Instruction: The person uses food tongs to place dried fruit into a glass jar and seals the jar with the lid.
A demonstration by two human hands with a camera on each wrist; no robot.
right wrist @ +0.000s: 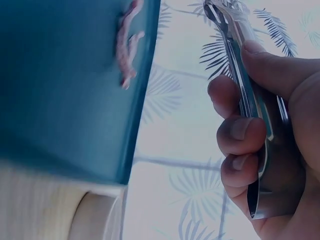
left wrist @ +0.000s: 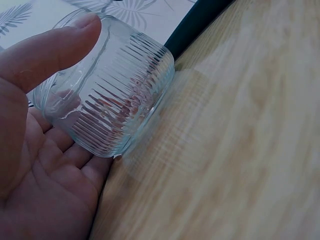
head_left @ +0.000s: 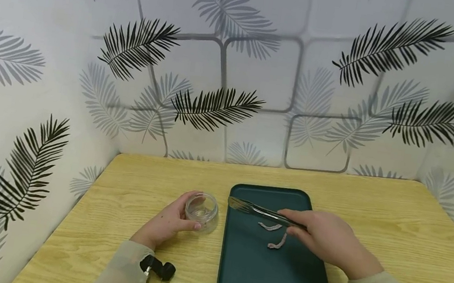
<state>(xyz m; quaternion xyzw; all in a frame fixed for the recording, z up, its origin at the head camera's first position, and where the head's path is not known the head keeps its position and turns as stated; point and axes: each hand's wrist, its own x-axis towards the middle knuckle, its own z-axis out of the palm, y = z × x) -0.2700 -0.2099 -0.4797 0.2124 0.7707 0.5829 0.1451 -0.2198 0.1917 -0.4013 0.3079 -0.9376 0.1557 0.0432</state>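
Note:
My left hand holds a small clear glass jar on the table, thumb on the near side and fingers behind it. Ribbed glass forms the jar's lower wall, and pinkish shapes show through it. Metal tongs are gripped in my right hand, their arms close together. The tongs' tips point left, over the left edge of a dark green tray, a short way from the jar. Two thin, wrinkled, pinkish strips lie on the tray below the tongs, one curved strip nearer me and another strip behind it.
Everything stands on a light wood-grain table. A wall with leaf-patterned paper rises behind the table and along its left side. Black camera mounts sit at both wrists, the left mount close above the tabletop.

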